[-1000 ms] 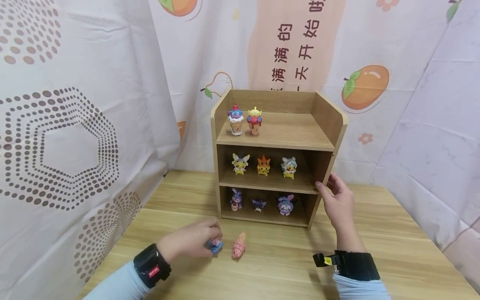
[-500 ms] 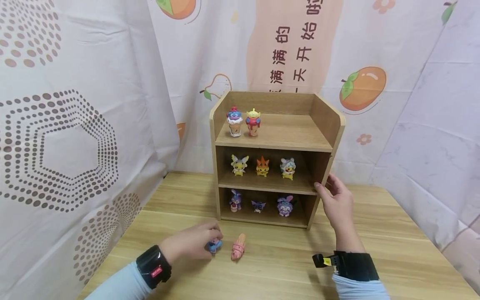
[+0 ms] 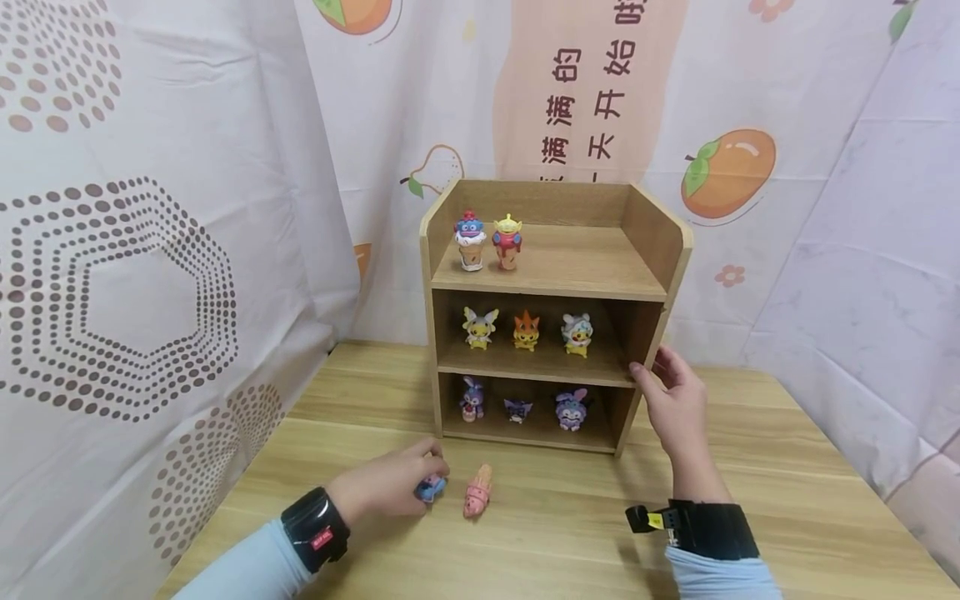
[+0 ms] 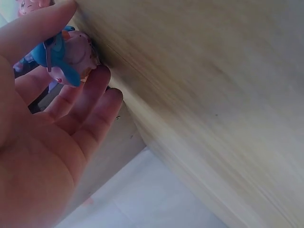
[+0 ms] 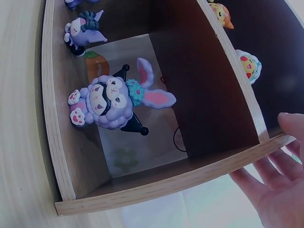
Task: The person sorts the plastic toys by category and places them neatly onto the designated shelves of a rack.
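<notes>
In the head view my left hand [image 3: 390, 483] is low over the table, fingers and thumb around a small blue and pink figurine [image 3: 430, 488]. The left wrist view shows that figurine [image 4: 78, 54] between thumb and fingertips, near the wooden tabletop [image 4: 204, 109]. Just to its right lies a pink ice-cream-cone figurine [image 3: 477, 492] on its side. My right hand [image 3: 677, 404] grips the right side panel of a wooden three-level shelf [image 3: 551, 287]. In the right wrist view the thumb is on the panel's front edge, and the fingers [image 5: 270, 175] are on its outer face.
Two cone figurines, one blue-headed [image 3: 471, 242] and one yellow-headed [image 3: 507, 242], stand on the top level. Three yellow-faced figurines, one orange-hooded [image 3: 527, 332], stand on the middle level. Below are purple figurines, including a rabbit-eared one [image 5: 111, 102]. A printed curtain [image 3: 390, 108] hangs behind.
My left hand and wrist have shifted slightly to the right, with the blue and pink figurine still at the fingertips. The right hand stays on the shelf's side panel.
</notes>
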Motion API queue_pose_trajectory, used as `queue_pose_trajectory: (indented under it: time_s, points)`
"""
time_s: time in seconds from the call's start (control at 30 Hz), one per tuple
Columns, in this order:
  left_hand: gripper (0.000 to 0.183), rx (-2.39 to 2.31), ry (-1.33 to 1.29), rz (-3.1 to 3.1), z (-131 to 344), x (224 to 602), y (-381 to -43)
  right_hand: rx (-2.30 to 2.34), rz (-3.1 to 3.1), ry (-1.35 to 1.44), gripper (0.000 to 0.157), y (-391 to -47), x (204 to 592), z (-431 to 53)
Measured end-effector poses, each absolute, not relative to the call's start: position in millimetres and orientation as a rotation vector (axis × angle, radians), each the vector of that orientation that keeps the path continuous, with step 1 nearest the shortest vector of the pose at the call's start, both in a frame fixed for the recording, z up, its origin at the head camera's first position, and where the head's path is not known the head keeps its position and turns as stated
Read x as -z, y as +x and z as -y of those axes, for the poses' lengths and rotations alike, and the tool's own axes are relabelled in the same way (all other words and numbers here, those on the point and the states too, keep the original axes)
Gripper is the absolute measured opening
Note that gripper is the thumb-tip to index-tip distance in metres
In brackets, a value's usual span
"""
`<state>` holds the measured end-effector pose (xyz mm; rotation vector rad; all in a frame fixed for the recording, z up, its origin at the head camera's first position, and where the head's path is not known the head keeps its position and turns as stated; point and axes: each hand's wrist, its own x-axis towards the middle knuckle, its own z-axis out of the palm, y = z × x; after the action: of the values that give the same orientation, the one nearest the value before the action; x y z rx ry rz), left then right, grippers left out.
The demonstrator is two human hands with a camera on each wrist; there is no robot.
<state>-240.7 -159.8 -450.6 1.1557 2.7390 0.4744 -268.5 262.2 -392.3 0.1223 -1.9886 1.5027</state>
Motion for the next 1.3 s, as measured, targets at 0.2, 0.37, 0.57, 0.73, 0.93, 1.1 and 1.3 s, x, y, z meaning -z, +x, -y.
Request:
queue_pose_trajectory:
  time_s: [0.2,0.37,0.57,0.73,0.93,1.1,1.3]
  points:
    - [0.051,-0.428,1.173,-2.752,158.4,452.0,-242.2,-1.506,1.999,0.115,0.050,-268.6,392.5,-262.7]
    - [0.046,-0.418,1.207,-2.772,157.8,451.0,-243.1,-1.507,1.993,0.105,0.049,-269.3,392.7,-263.5]
    - [0.041,-0.439,1.261,-2.787,159.2,446.8,-242.9,-1.536,1.986,0.105,0.050,-270.3,395.0,-264.6]
    - [0.035,-0.499,1.274,-2.794,159.9,445.5,-241.9,-1.531,1.990,0.093,0.050,-272.1,396.6,-265.7]
    - [0.037,-0.520,1.294,-2.839,159.8,446.6,-241.9,-1.516,2.018,0.059,0.050,-268.1,390.6,-260.9]
    - [0.028,-0.532,1.318,-2.853,159.0,447.6,-243.3,-1.516,2.028,0.056,0.050,-266.6,389.4,-259.8]
    - [0.021,-0.567,1.276,-2.845,158.0,447.0,-244.7,-1.516,2.003,0.085,0.050,-269.1,393.2,-262.8]
